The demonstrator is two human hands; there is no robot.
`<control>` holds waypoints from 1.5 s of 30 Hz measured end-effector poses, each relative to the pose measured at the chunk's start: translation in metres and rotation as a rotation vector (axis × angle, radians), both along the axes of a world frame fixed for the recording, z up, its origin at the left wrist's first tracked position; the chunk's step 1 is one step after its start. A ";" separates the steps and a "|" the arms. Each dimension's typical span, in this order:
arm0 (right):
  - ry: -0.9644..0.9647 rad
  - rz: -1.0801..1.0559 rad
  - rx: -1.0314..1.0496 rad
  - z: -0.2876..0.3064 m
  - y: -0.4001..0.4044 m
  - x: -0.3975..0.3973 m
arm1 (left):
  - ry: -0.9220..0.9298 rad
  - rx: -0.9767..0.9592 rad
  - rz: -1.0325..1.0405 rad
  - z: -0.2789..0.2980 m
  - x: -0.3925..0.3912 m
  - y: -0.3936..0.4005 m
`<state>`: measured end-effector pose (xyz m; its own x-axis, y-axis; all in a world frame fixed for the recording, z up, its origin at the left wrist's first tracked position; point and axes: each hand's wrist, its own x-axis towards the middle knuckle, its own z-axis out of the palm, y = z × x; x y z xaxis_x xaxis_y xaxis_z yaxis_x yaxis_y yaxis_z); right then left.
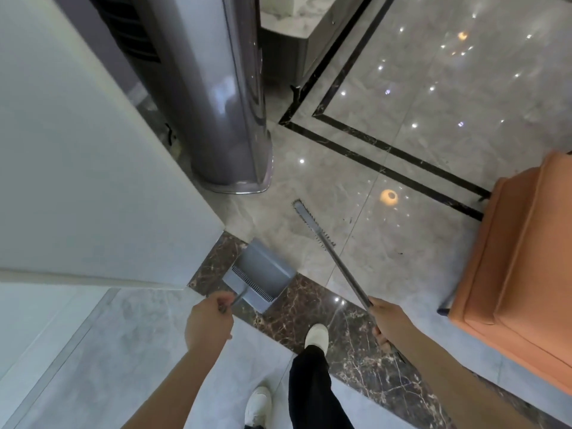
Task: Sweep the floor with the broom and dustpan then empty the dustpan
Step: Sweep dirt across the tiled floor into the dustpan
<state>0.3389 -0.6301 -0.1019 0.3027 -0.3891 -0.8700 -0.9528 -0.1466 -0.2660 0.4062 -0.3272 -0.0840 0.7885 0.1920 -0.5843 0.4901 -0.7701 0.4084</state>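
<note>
A grey dustpan (260,274) hangs or rests low over the dark marble strip, its comb teeth facing me. My left hand (209,322) is closed around its short metal handle. The broom (314,222) has a long grey head lying on the pale floor tiles ahead, with a thin metal pole running back to my right hand (391,323), which grips the pole near its upper part. A few dark specks of dirt (399,252) lie on the tiles right of the broom head.
A tall grey floor-standing air conditioner (223,103) stands ahead left beside a white wall corner (108,181). An orange sofa (520,267) fills the right side. A marble-topped cabinet (297,35) is at the back. My feet in white shoes (315,335) stand below.
</note>
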 end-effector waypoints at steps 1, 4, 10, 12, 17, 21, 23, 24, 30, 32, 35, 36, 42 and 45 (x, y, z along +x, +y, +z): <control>0.009 -0.008 -0.004 -0.002 -0.011 0.007 | 0.006 0.009 -0.006 0.000 0.010 -0.011; 0.008 -0.109 0.027 -0.008 -0.042 0.033 | 0.008 0.022 -0.018 -0.002 0.042 -0.045; 0.006 -0.006 -0.028 -0.024 -0.081 0.098 | -0.006 0.041 -0.057 -0.019 0.100 -0.095; 0.003 0.037 -0.060 -0.026 -0.083 0.116 | -0.008 0.069 -0.044 -0.024 0.115 -0.099; 0.066 0.303 -0.070 -0.048 -0.079 0.158 | 0.000 0.155 -0.033 -0.030 0.134 -0.092; 0.152 0.406 0.029 -0.050 -0.067 0.169 | -0.004 0.170 -0.044 -0.030 0.134 -0.092; 0.199 0.409 0.091 -0.043 -0.065 0.168 | 0.005 0.170 -0.048 -0.031 0.137 -0.094; 0.226 0.363 0.117 -0.040 -0.066 0.168 | 0.010 0.172 -0.056 -0.030 0.139 -0.095; 0.324 0.147 0.200 -0.005 -0.082 0.170 | 0.044 0.174 -0.089 -0.026 0.139 -0.093; 0.259 0.144 0.170 0.002 -0.083 0.173 | 0.038 0.185 -0.098 -0.026 0.140 -0.091; 0.184 0.217 0.083 -0.007 -0.080 0.182 | 0.025 0.188 -0.096 -0.026 0.141 -0.093; 0.182 0.254 0.076 -0.012 -0.076 0.185 | 0.015 0.187 -0.095 -0.027 0.141 -0.093; 0.282 0.387 0.306 -0.025 -0.037 0.169 | -0.010 0.188 -0.100 -0.031 0.140 -0.092; 0.303 0.330 0.331 -0.016 -0.041 0.165 | -0.020 0.189 -0.093 -0.031 0.139 -0.092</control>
<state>0.5035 -0.6710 -0.1176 0.0796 -0.0068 -0.9968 -0.9117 -0.4048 -0.0700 0.5449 -0.4189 -0.1146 0.8190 0.2223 -0.5290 0.4065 -0.8754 0.2614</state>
